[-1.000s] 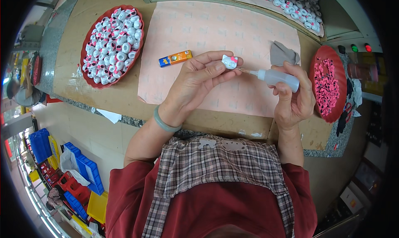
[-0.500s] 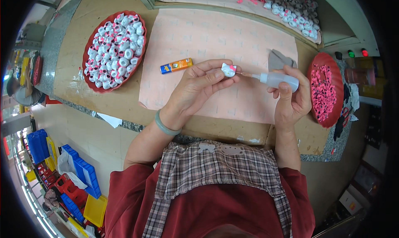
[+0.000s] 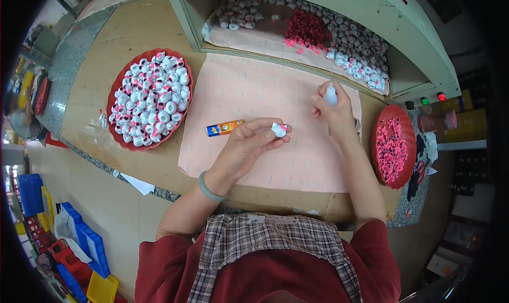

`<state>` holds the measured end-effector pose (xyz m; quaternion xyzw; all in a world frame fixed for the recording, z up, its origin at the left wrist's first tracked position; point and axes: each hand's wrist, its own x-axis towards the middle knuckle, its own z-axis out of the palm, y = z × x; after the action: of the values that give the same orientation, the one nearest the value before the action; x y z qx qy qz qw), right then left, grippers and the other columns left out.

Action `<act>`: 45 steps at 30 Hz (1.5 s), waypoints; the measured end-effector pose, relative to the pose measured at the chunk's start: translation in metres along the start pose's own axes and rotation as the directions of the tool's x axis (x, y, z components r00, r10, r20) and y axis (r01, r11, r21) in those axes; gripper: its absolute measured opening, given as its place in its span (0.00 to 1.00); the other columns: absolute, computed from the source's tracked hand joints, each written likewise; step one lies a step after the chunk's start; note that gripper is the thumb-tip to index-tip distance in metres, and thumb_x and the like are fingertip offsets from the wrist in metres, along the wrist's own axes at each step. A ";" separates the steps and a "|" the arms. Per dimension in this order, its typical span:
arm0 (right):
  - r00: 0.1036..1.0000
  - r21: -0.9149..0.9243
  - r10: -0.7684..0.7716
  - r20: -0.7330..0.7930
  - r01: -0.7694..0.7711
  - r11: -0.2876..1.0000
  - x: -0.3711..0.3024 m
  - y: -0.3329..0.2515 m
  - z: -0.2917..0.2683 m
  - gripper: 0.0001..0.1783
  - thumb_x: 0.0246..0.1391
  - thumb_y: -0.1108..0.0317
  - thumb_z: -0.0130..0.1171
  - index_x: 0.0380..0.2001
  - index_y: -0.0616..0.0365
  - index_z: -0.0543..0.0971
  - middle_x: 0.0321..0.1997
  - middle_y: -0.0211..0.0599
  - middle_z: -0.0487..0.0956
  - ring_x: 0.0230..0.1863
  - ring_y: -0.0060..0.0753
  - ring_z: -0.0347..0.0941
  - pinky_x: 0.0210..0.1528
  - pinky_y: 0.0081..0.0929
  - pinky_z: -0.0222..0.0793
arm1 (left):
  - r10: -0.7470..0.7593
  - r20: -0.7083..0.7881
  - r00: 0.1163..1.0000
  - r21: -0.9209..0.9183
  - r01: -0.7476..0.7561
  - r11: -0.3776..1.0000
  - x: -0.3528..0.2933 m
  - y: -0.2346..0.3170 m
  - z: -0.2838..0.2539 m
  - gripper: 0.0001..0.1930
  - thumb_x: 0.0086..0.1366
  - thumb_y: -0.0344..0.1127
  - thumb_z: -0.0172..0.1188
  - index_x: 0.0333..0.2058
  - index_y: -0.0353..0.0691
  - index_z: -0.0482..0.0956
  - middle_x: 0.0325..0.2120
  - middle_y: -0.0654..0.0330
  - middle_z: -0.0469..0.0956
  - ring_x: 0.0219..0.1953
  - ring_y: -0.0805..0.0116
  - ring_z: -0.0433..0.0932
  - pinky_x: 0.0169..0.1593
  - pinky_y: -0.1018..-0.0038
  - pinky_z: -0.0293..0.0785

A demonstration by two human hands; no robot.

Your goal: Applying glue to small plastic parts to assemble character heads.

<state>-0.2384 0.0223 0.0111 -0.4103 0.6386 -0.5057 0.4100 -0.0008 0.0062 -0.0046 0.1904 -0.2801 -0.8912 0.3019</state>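
Note:
My left hand (image 3: 245,146) pinches a small white animal-head figure (image 3: 278,130) with a pink patch, holding it above the pink paper sheet (image 3: 254,91). Farther forward and to the right, my right hand (image 3: 339,108) is wrapped round a translucent white squeeze bottle (image 3: 331,95). The bottle is apart from the figure, and its tip does not show clearly. Beside my left hand lies a blue and orange tube or slim box (image 3: 224,128). A grey cloth scrap near my right wrist is mostly hidden by the forearm.
At left stands a red scalloped tray (image 3: 112,94) heaped with white and pink figures. A red tray (image 3: 408,149) of small pink pieces is at right. Behind the paper, a green-grey cabinet (image 3: 183,19) holds rows of figures and a pile of pink pieces (image 3: 307,30).
My right hand has carried the squeeze bottle away from the figure, forward toward the cabinet, turning it upright. My left hand still holds the figure. The view has tilted up, showing more of the cabinet.

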 end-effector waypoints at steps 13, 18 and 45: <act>0.755 -0.831 -0.644 0.122 0.433 0.350 0.131 0.001 0.017 0.11 0.44 0.70 0.60 0.33 0.62 0.78 0.30 0.49 0.77 0.29 0.59 0.72 0.35 0.44 0.70 | 0.002 0.026 1.000 0.011 -0.002 1.000 -0.001 0.000 -0.003 0.15 0.64 0.30 0.54 0.49 0.35 0.72 0.45 0.51 0.76 0.45 0.66 0.77 0.49 0.75 0.74; 0.923 -0.769 -0.376 0.080 0.296 0.566 0.124 -0.006 0.011 0.09 0.47 0.70 0.60 0.31 0.63 0.78 0.27 0.42 0.77 0.26 0.39 0.74 0.30 0.31 0.70 | -0.009 0.010 1.000 -0.003 0.009 1.000 -0.003 -0.001 -0.003 0.16 0.63 0.29 0.54 0.50 0.35 0.72 0.43 0.53 0.77 0.43 0.66 0.77 0.48 0.74 0.74; 0.992 0.296 0.006 0.126 -0.043 0.954 -0.076 -0.002 0.037 0.04 0.50 0.78 0.60 0.30 0.65 0.76 0.26 0.33 0.77 0.22 0.17 0.70 0.25 0.15 0.68 | 0.184 -0.026 0.983 0.446 -0.154 0.882 0.002 -0.013 0.005 0.16 0.61 0.23 0.56 0.48 0.32 0.73 0.40 0.57 0.78 0.42 0.72 0.77 0.48 0.77 0.73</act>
<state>-0.1782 0.0820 0.0153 -0.3664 0.5336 -0.5647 0.5120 -0.0105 0.0149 -0.0087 0.2587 -0.4800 -0.7677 0.3366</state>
